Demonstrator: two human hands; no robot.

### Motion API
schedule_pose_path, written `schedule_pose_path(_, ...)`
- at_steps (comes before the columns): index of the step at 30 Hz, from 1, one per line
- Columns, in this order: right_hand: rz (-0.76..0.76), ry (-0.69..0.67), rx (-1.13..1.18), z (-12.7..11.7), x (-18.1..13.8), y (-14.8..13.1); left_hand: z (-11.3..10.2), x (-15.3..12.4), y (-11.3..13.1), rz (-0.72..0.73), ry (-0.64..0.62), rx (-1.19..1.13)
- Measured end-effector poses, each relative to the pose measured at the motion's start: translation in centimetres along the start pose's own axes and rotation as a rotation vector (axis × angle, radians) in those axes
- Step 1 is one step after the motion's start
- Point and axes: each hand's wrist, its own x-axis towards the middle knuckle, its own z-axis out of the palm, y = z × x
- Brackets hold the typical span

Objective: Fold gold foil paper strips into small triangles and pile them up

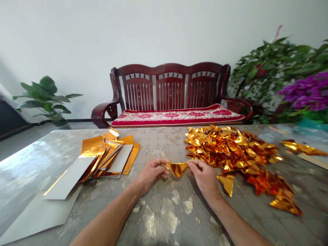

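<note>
A small piece of folded gold foil paper point(177, 169) is stretched between my two hands, its point facing down toward me. My left hand point(153, 173) pinches its left corner between thumb and fingers. At the opposite corner my right hand point(204, 176) pinches it the same way. To the left lie loose gold foil sheets point(128, 150), some with their white backs up. A large heap of folded gold foil pieces point(230, 147) spreads to the right, and one folded piece point(227, 184) rests close beside my right wrist.
The patterned tabletop point(161, 218) reaches toward a dark red wooden bench point(170, 90) with a red floral cushion point(176, 116). A white sheet point(43, 212) lies front left. Clear plastic wrapping point(279, 134) sits at the right, near purple flowers point(307, 90). A potted plant point(48, 99) stands behind left.
</note>
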Motion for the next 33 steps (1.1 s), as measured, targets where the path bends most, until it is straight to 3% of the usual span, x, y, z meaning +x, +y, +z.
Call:
schedule_pose_path(10,0.010,-0.020,0.030,0.2,0.1,0.1,-0.1,0.4,-0.1,0.060,0.027,-0.015)
schedule_pose_path(21,0.069,-0.019,0.087,0.3,-0.1,-0.5,-0.3,0.5,-0.8,0.159,-0.059,0.027)
schedule_pose_path(29,0.084,-0.049,0.103,0.3,0.0,-0.2,0.0,0.8,-1.2,0.192,0.046,0.099)
schedule_pose_path(33,-0.008,-0.140,0.058,0.0,0.1,-0.1,-1.3,1.6,-2.0,0.287,0.090,0.306)
